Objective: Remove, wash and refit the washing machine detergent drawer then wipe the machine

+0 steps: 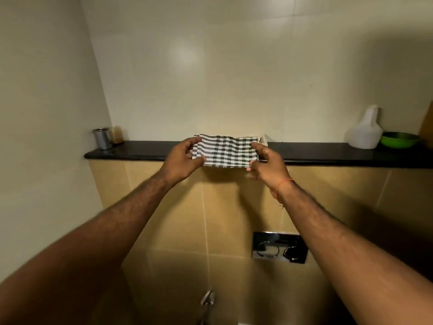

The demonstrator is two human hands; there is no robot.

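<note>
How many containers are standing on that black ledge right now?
4: a steel tin and an amber jar at the ledge's left end, a white jug and a green bowl at the right. More may hide behind the cloth.

Both arms reach up to a black ledge [140,150] running along the tiled wall. A folded black-and-white checked cloth [226,150] lies on the ledge's front edge, its near side overhanging slightly. The left hand [185,160] pinches the cloth's left end and the right hand [269,164] its right end. At the ledge's far left stands a steel cup [101,138]; towards its right sit a white plastic bottle [364,131] and a green bowl [399,139]. Below the ledge, what seems to be a chrome flush plate [278,247] is set into the wall.
</note>
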